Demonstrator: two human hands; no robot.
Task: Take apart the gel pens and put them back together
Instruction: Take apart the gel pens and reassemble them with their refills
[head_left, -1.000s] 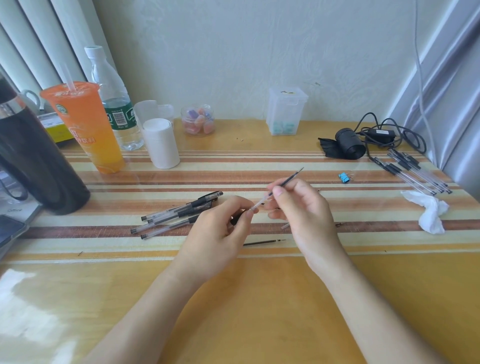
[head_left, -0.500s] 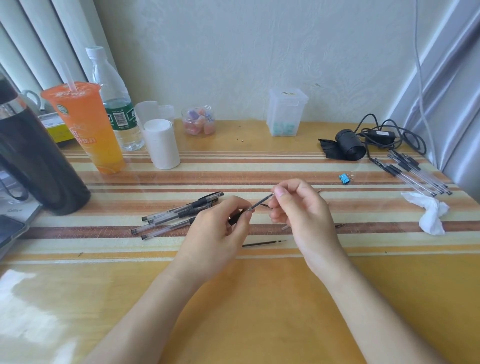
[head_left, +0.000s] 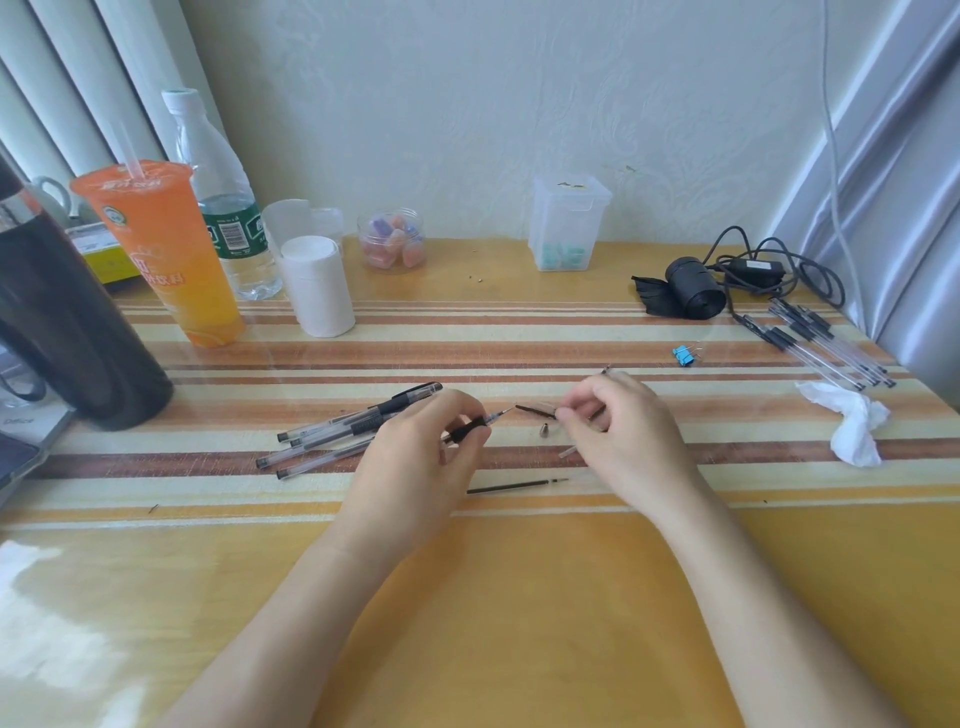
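My left hand (head_left: 421, 452) grips a gel pen barrel (head_left: 467, 430) by its black rubber sleeve; the refill's tip pokes out toward the right. My right hand (head_left: 618, 431) rests low on the table, thumb and forefinger pinching the right end of a pen cap (head_left: 535, 410) with a dark clip. A small metal tip cone (head_left: 544, 430) lies just below the cap. A loose black refill (head_left: 514, 487) lies between my wrists. Several assembled pens (head_left: 332, 436) are piled left of my left hand, partly hidden by it.
Another row of several pens (head_left: 826, 343) lies at the far right beside a crumpled tissue (head_left: 852, 421), a blue binder clip (head_left: 683, 356) and a black cable bundle (head_left: 696, 293). An orange drink cup (head_left: 171, 260), water bottle (head_left: 228, 208), white roll (head_left: 319, 286) and dark flask (head_left: 67, 332) stand at the left.
My right hand pushed the refill into the barrel held by my left hand, let go of it, and dropped to the table onto the pen cap. My left hand lowered slightly.
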